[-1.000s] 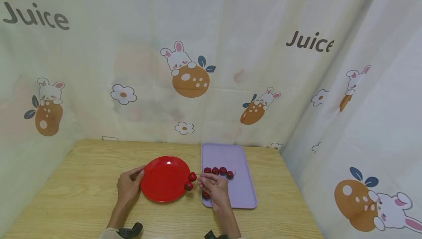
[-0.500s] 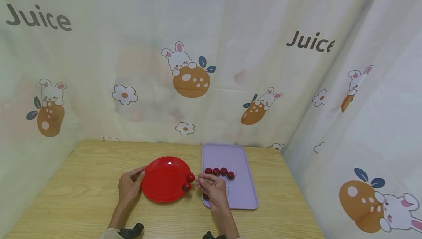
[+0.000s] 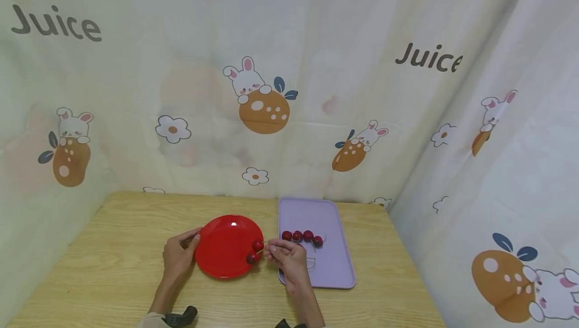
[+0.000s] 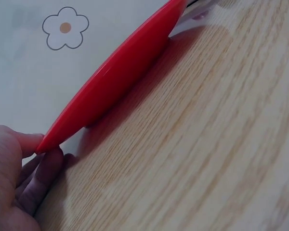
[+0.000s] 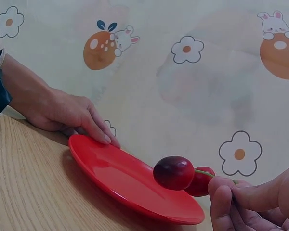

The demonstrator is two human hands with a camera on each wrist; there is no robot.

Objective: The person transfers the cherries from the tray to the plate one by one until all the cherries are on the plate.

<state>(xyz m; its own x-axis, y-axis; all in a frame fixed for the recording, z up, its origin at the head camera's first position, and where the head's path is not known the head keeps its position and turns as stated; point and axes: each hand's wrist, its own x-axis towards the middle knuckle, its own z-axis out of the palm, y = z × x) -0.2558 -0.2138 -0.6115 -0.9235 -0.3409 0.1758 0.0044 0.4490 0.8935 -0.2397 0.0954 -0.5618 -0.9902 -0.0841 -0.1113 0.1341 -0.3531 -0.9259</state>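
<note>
My left hand (image 3: 178,255) pinches the left rim of a round red plate (image 3: 226,240), thumb on top and fingers beneath, as the left wrist view (image 4: 111,86) shows. In the right wrist view, my right hand (image 5: 255,202) pinches the green stems of two dark red cherries (image 5: 174,173) between thumb and fingers. They hang over the plate's right edge in the head view. Just right of the plate lies a lilac tray (image 3: 334,262) with several cherries (image 3: 297,236) in a row; my right hand covers its lower left part.
The wooden table (image 3: 149,217) carries the plate and tray. A pale curtain (image 3: 203,92) printed with rabbits and fruit hangs behind the table and on both sides.
My right hand has moved left with the two cherries, from beside the plate's right rim to over it. My left hand keeps its hold on the plate.
</note>
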